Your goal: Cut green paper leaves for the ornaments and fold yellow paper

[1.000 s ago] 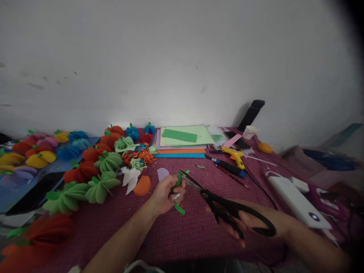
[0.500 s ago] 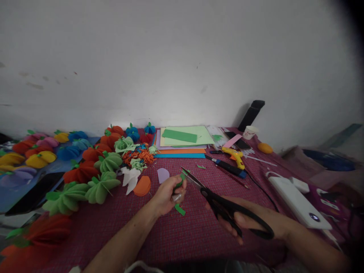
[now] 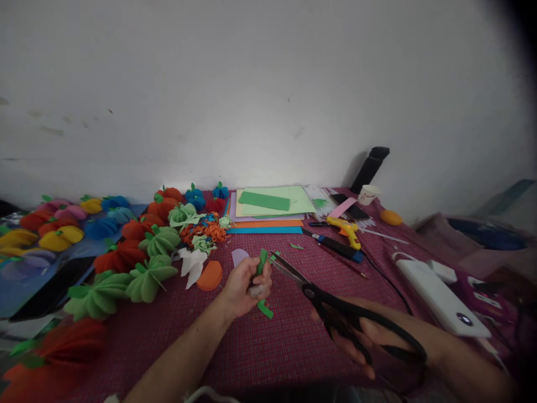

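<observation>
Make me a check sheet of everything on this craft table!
Surface: red checked cloth, covered in craft things.
Job's things: green strip; black scissors, blades beside the strip.
Clutter: paper pumpkins, paper sheets, scraps, glue gun, cup, power bank.
Grippers: left hand pinches the strip; right hand holds the scissors.
Cables: black cable runs from the glue gun across the cloth.
Surroundings: white wall behind the table.
</observation>
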The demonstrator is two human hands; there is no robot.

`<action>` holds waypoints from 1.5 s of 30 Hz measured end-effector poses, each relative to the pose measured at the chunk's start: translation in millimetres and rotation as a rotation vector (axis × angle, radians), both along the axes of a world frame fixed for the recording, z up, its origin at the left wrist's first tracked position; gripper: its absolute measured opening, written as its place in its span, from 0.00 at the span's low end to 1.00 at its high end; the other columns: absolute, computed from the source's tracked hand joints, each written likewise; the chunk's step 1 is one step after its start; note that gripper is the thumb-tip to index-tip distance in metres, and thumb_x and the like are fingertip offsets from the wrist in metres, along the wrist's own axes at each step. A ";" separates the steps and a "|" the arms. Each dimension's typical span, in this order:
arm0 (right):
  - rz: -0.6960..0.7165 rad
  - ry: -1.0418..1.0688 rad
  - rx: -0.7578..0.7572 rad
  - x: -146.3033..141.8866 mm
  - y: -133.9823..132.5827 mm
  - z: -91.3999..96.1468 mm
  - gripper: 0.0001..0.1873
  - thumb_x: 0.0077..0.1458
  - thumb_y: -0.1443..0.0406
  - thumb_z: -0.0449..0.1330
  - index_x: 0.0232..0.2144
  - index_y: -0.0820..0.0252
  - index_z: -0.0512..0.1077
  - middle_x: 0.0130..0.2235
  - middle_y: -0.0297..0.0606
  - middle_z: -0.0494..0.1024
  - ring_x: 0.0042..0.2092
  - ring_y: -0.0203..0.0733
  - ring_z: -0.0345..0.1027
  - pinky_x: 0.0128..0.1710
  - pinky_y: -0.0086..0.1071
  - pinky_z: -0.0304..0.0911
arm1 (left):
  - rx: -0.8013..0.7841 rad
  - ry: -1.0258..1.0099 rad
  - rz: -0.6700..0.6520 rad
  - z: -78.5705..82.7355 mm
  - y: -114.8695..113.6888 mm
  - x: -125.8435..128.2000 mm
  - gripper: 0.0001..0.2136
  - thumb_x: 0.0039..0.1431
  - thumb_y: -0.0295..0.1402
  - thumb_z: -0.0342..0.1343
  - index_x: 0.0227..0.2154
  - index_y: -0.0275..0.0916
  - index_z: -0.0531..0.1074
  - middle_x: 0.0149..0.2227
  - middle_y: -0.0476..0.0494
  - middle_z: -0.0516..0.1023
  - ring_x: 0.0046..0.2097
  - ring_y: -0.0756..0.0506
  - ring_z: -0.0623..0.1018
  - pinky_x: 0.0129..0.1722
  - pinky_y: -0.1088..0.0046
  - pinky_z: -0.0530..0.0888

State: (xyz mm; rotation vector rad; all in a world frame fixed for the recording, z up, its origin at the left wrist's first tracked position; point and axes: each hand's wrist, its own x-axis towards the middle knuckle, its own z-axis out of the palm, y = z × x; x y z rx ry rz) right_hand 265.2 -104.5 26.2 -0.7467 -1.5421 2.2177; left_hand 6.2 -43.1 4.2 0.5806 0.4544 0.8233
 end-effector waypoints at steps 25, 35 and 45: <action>0.018 -0.027 0.057 -9.5 4.0 9.8 0.31 0.49 0.47 0.53 0.50 0.60 0.61 0.29 0.36 0.65 0.27 0.32 0.61 0.25 0.26 0.65 | 0.016 -0.017 -0.024 -1.2 0.5 -1.1 0.14 0.53 0.36 0.43 0.18 0.34 0.64 0.15 0.57 0.48 0.14 0.57 0.48 0.14 0.79 0.47; 0.017 -0.025 0.063 -9.0 4.4 13.2 0.32 0.49 0.47 0.53 0.50 0.60 0.61 0.28 0.35 0.65 0.27 0.32 0.60 0.25 0.28 0.65 | 0.017 -0.021 -0.045 -2.2 1.6 -0.5 0.14 0.53 0.36 0.44 0.18 0.35 0.64 0.15 0.57 0.48 0.14 0.57 0.48 0.14 0.80 0.48; 0.021 -0.031 0.078 -10.1 4.8 16.8 0.31 0.50 0.47 0.53 0.50 0.61 0.60 0.29 0.35 0.64 0.28 0.31 0.60 0.25 0.27 0.65 | 0.026 0.020 -0.011 -3.3 1.0 0.9 0.15 0.54 0.36 0.42 0.18 0.34 0.64 0.15 0.57 0.48 0.14 0.57 0.50 0.14 0.81 0.50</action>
